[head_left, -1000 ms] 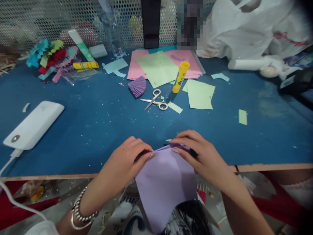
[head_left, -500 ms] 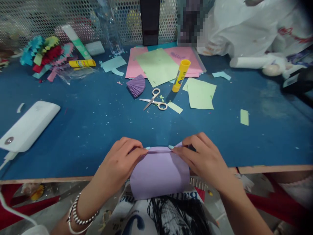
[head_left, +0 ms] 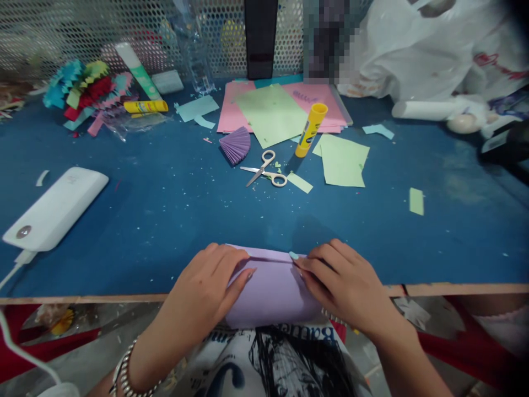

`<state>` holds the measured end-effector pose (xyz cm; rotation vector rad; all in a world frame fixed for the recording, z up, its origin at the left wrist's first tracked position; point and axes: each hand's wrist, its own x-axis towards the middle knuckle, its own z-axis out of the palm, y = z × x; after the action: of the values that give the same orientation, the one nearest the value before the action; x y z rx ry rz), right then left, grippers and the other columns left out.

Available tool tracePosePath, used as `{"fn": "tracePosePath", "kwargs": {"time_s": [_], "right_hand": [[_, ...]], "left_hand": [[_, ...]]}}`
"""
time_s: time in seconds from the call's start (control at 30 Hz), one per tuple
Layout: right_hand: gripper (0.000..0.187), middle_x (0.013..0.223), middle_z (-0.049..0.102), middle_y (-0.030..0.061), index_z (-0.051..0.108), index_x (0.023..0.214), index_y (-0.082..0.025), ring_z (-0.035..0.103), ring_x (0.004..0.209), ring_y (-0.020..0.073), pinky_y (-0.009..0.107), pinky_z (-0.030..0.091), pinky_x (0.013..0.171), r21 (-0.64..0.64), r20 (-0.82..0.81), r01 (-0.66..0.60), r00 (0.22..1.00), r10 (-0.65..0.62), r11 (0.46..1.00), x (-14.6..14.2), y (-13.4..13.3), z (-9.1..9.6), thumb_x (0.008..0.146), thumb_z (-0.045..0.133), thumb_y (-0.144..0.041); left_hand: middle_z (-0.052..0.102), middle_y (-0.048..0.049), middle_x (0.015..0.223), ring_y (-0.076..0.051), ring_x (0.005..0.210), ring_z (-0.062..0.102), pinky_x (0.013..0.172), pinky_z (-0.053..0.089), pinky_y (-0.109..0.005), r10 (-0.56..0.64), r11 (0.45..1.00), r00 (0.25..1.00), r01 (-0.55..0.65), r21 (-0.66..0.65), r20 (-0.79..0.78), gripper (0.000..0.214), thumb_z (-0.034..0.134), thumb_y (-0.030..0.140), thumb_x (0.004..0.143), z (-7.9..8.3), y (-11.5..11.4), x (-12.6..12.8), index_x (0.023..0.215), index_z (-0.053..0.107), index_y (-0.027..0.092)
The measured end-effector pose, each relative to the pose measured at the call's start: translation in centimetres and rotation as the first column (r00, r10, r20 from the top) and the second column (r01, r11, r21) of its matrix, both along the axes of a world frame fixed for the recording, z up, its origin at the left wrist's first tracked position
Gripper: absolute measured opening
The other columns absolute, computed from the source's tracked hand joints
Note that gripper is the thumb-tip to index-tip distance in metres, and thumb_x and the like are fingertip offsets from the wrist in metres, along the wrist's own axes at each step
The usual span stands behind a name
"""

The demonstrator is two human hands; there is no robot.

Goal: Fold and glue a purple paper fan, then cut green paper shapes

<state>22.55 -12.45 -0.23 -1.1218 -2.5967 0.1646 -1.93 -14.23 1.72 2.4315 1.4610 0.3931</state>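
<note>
lilac paper (head_left: 270, 298) lies between the person's two hands at the near edge of the blue counter (head_left: 165, 220), its far side over the counter and its near side reaching past the edge, above printed fabric (head_left: 231, 366) on the person's lap. a narrow fold runs along its far side. the left hand (head_left: 210, 284) rests on the left part of the sheet, forefinger along the fold and thumb on the face just below; the tips of these two stand a little apart, and whether its other fingers clamp the sheet cannot be told. the right hand (head_left: 345, 281) has its fingers closed on the right part of the fold, with one pale blue nail showing on the strip. a beaded bracelet (head_left: 128, 372) circles the left wrist.

farther back on the counter, scissors (head_left: 264, 171) lie with their blades spread, near a pleated purple fan (head_left: 236, 146). a yellow glue stick (head_left: 311, 131) stands on end to their right, and a small green strip (head_left: 301, 182) lies just beside one handle. green sheets (head_left: 346, 162) overlap to the right of the glue stick. behind, another green sheet (head_left: 268, 113) lies across pink paper (head_left: 229, 116). at the left is a white power bank (head_left: 58, 208) with a cable (head_left: 12, 275) plugged in; at the back right, a white plastic bag (head_left: 409, 52).
</note>
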Motion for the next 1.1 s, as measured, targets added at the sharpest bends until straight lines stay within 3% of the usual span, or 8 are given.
{"fn": "tracePosePath", "kwargs": {"time_s": [0.13,0.27,0.33,0.53,0.67,0.77,0.9,1.1], "right_hand": [[0.013,0.077,0.054,0.0054,0.059,0.084,-0.015,0.041,0.073,0.0162,0.030,0.034,0.064,-0.053,-0.012,0.036,0.999,-0.037,0.998,-0.3,0.1,0.0,0.086,0.048,-0.021],[0.015,0.076,0.052,0.0048,0.058,0.084,-0.016,0.040,0.073,0.0159,0.029,0.034,0.063,-0.077,-0.022,0.052,0.998,-0.053,0.996,-0.4,0.3,0.0,0.088,0.046,-0.024],[0.016,0.077,0.052,0.0045,0.058,0.083,-0.016,0.040,0.073,0.0159,0.029,0.034,0.063,-0.089,-0.019,0.060,0.998,-0.062,0.994,-0.4,0.3,0.0,0.088,0.045,-0.025],[0.017,0.078,0.051,0.0048,0.057,0.078,-0.017,0.039,0.074,0.0161,0.029,0.034,0.063,-0.078,-0.043,0.091,0.995,-0.094,0.993,-0.5,0.2,0.0,0.087,0.048,-0.027],[0.016,0.094,0.052,0.0067,0.059,0.072,-0.018,0.040,0.083,0.0188,0.032,0.036,0.071,-0.034,-0.147,0.194,0.969,-0.197,0.980,-0.9,0.2,0.0,0.083,0.055,-0.029],[0.016,0.092,0.054,0.0061,0.058,0.074,-0.018,0.042,0.084,0.0191,0.032,0.037,0.071,-0.135,-0.159,0.197,0.963,-0.218,0.971,-1.1,0.3,0.0,0.084,0.054,-0.030],[0.012,0.087,0.054,0.0037,0.058,0.091,-0.021,0.043,0.081,0.0181,0.033,0.037,0.069,-0.273,-0.154,0.179,0.962,-0.227,0.945,-1.3,0.3,0.3,0.085,0.052,-0.030],[0.013,0.087,0.052,0.0044,0.060,0.089,-0.023,0.044,0.082,0.0172,0.031,0.037,0.069,-0.302,-0.185,0.141,0.962,-0.203,0.943,-1.4,-0.4,0.7,0.088,0.047,-0.024]], "left_hand": [[0.058,-0.0008,0.079,-0.014,0.071,0.051,0.064,0.038,-0.027,0.181,0.982,0.984,-0.180,-0.065,0.009,0.019,0.044,0.034,0.089,-0.1,0.7,0.7,0.100,0.053,0.020],[0.049,0.0005,0.060,-0.014,0.063,0.043,0.058,0.032,-0.027,0.280,0.952,0.960,-0.274,0.136,-0.027,0.030,0.049,0.037,0.086,-0.6,1.2,1.3,0.063,0.049,0.018],[0.047,-0.0001,0.060,-0.015,0.065,0.041,0.059,0.032,-0.028,0.284,0.942,0.958,-0.271,0.200,-0.036,0.033,0.053,0.038,0.083,-0.8,1.2,1.5,0.059,0.046,0.018],[0.050,-0.0047,0.079,-0.019,0.079,0.043,0.071,0.037,-0.031,0.238,0.953,0.971,-0.236,0.190,0.011,0.017,0.059,0.033,0.080,-1.2,0.8,1.4,0.077,0.056,0.017],[0.051,-0.0067,0.091,-0.022,0.091,0.044,0.078,0.037,-0.035,0.222,0.961,0.974,-0.225,0.162,0.037,0.015,0.060,0.031,0.080,-1.4,0.7,1.4,0.084,0.057,0.017],[0.052,-0.0061,0.095,-0.022,0.093,0.045,0.082,0.036,-0.036,0.224,0.968,0.974,-0.227,0.110,0.043,0.013,0.058,0.031,0.082,-1.4,0.6,1.5,0.087,0.059,0.019],[0.054,-0.0050,0.095,-0.021,0.091,0.045,0.082,0.036,-0.038,0.203,0.975,0.978,-0.206,0.078,0.042,0.012,0.056,0.029,0.083,-1.4,0.1,1.3,0.091,0.061,0.022],[0.057,-0.0040,0.095,-0.020,0.089,0.046,0.080,0.038,-0.036,0.118,0.987,0.992,-0.121,0.109,0.041,0.019,0.057,0.025,0.083,-1.4,-0.2,0.6,0.101,0.062,0.025]]}}
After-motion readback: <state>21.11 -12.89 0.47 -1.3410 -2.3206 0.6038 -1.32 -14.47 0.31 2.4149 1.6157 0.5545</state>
